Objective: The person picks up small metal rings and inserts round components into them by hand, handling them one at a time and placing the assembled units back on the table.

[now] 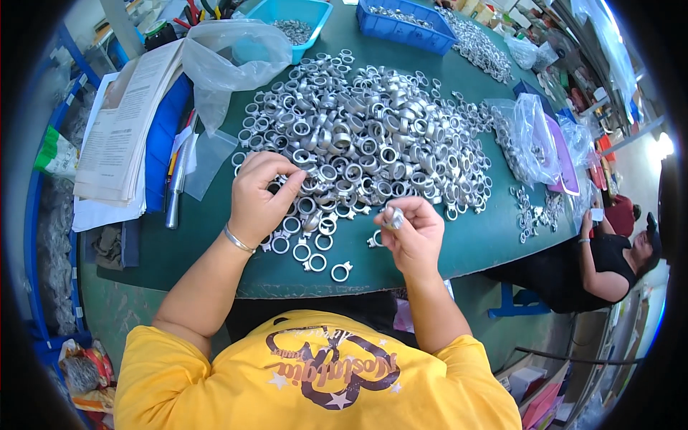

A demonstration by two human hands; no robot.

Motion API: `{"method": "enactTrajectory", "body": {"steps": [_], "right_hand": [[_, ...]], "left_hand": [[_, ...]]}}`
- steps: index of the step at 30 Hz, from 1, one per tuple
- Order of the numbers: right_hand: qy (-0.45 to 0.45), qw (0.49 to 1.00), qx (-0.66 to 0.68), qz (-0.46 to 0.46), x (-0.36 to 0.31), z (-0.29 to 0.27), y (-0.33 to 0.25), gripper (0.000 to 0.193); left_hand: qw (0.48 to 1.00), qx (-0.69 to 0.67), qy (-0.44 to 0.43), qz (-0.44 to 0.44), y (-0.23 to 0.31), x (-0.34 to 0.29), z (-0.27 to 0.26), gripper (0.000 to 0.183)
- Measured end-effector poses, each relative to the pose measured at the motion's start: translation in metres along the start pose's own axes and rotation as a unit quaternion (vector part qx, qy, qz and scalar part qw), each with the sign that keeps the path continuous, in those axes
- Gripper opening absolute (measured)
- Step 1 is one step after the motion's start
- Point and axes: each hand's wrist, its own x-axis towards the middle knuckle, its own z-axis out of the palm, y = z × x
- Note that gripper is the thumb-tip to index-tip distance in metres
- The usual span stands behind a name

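Observation:
A large heap of silver metal rings (358, 136), each with a small lug, covers the middle of the green table (215, 251). At the heap's near left edge is my left hand (264, 193), thumb and forefinger brought together by the rings; what lies between the fingertips is too small to make out. My right hand (417, 233) is closed around a metal ring (392, 218), held just in front of the heap. Several loose rings (317, 262) lie flat between my hands, towards the table's near edge.
Papers (125, 129) and a blue folder lie at the left, beside a metal-handled tool (176, 188) and a plastic bag (236, 61). A turquoise tub (320, 18) and blue crate (408, 30) stand at the back. Another person (602, 265) sits at the right.

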Motion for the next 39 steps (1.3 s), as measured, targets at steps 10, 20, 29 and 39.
{"method": "enactTrajectory", "body": {"steps": [10,20,29,39], "right_hand": [[-0.060,0.857,-0.397,-0.324,0.067,0.037,0.014,0.011],[-0.199,0.790,-0.420,-0.400,0.067,0.041,0.015,0.015],[-0.198,0.779,-0.440,-0.400,0.060,0.044,0.007,0.019],[-0.158,0.790,-0.433,-0.405,0.065,0.043,0.018,0.017]], "left_hand": [[0.996,0.006,-0.077,-0.039,-0.022,-0.004,0.002,0.013],[0.995,0.018,-0.090,-0.035,-0.019,-0.008,-0.002,0.015],[0.997,0.013,-0.072,-0.038,-0.021,-0.009,0.005,0.017],[0.996,0.019,-0.069,-0.048,-0.024,-0.011,0.003,0.018]]}}
